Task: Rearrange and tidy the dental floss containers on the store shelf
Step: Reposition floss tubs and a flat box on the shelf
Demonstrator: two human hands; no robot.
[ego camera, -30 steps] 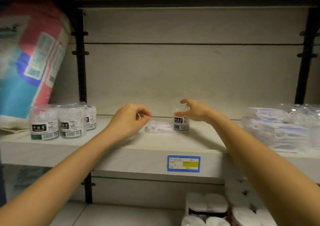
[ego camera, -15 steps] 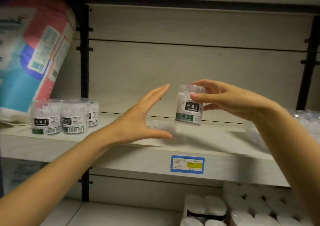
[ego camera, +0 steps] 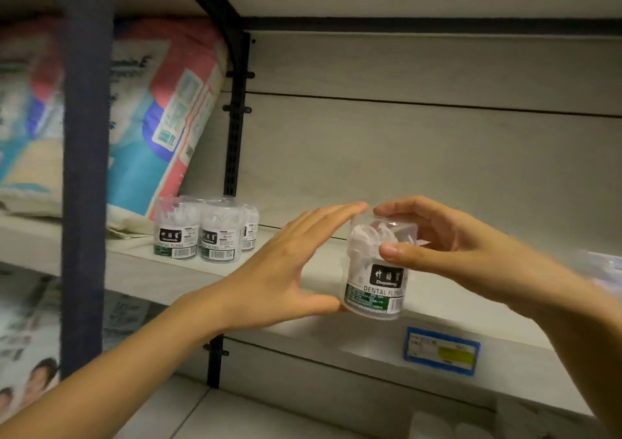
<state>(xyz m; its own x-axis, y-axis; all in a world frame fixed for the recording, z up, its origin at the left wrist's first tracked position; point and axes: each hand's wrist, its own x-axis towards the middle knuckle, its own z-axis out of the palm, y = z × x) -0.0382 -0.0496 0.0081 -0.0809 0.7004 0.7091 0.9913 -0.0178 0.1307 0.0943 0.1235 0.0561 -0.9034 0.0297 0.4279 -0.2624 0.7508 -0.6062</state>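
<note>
In front of the shelf (ego camera: 175, 277), above its front edge, I hold one clear floss tub (ego camera: 377, 270) upright in the air: my right hand (ego camera: 447, 246) pinches it near the lid with thumb and fingers, while my left hand (ego camera: 286, 270) is spread flat against its left side, thumb under the base, steadying more than gripping. The other tubs (ego camera: 205, 230) stand grouped at the shelf's left end, well apart, beside a leaning bag (ego camera: 158, 118). I judge the tub light, rigid and smooth-walled, hence slippery; best taken round the labelled waist, not by the lid, which might pop off.
</note>
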